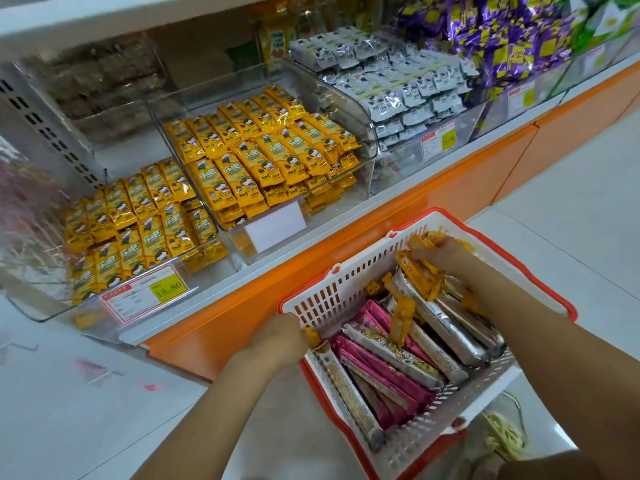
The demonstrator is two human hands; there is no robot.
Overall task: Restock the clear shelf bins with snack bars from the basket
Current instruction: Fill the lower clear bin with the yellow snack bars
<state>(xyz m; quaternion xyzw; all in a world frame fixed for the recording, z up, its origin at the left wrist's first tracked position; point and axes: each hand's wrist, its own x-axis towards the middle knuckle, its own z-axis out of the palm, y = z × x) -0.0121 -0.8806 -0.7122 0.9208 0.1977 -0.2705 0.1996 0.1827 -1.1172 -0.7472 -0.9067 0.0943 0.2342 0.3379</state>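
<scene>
A white basket with an orange rim (pixel 349 275) stands on the floor by the shelf, holding pink, silver and yellow snack bars (pixel 405 362). My right hand (pixel 440 252) is inside the basket's far corner, gripping a bunch of yellow snack bars (pixel 420 275). At the basket's left rim my left hand (pixel 278 337) is curled around a yellow wrapper (pixel 311 336). Above on the shelf, two clear bins hold yellow snack bars: a left bin (pixel 138 223) and a middle bin (pixel 263 150), which is piled higher.
A clear bin of white-and-grey packets (pixel 401 88) sits right of the yellow bins, with purple packets (pixel 491 32) beyond. The bin at the back left (pixel 100 84) holds brownish bars. An orange shelf base (pixel 398 206) runs along the white floor. A price tag (pixel 145 294) reads 15.80.
</scene>
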